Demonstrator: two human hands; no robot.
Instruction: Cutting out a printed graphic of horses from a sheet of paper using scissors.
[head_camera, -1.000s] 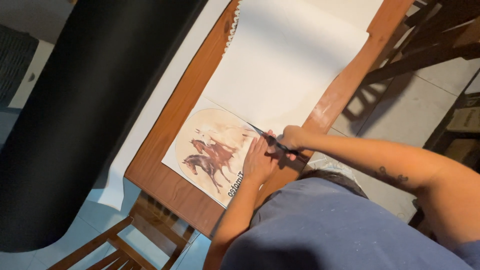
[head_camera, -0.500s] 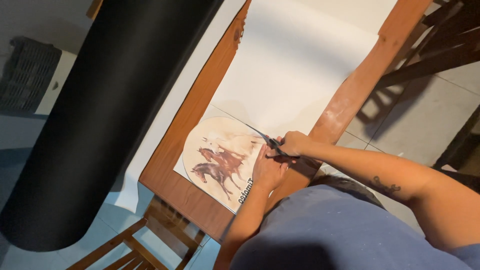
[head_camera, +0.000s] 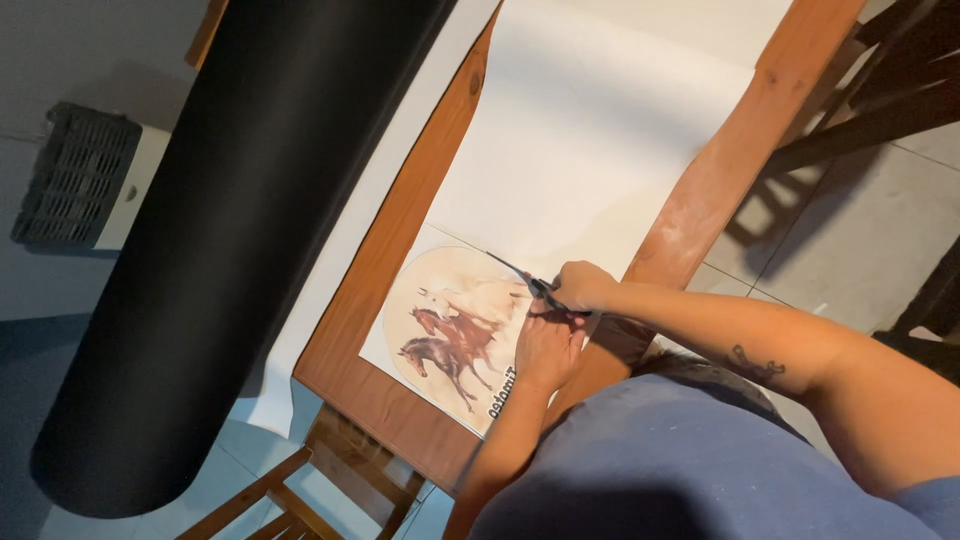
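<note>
A large black roll (head_camera: 210, 230) lies along the wooden table (head_camera: 690, 215) beside the long white paper sheet (head_camera: 600, 130). The round horse print (head_camera: 455, 330) sits at the sheet's near end. Left hand (head_camera: 545, 350) presses flat on it; right hand (head_camera: 583, 287) grips scissors (head_camera: 522, 277), blades open at the print's edge. Risk: paper shifting, cut straying into the picture or fingers.

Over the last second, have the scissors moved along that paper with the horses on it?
Cannot tell. The scissors, in the right hand, sit at the edge of the round horse picture as before; the head camera itself shifted.
</note>
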